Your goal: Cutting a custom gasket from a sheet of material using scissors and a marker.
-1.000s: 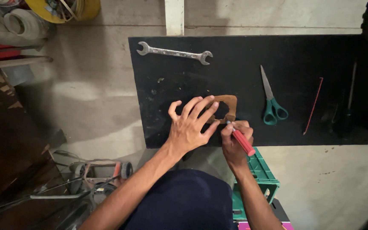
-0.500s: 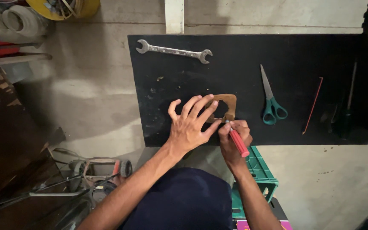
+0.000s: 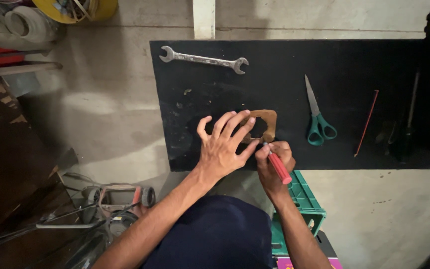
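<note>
Left hand fingers spread flat, pinning thin brown gasket; right hand fingers closed on red-handled tool. Gasket probably light, flexible; hold by pressing flat.

This is a workshop or garage with a bare concrete floor, where the work is done low to the ground. A black rubber mat lies on the concrete as a work surface, with hand tools laid out on it: an open-ended spanner, green-handled scissors and a thin red rod. A green plastic crate stands at the mat's near edge. Along the left lie a small wheeled machine with a metal frame, a yellow tub and a coil of white hose.
</note>
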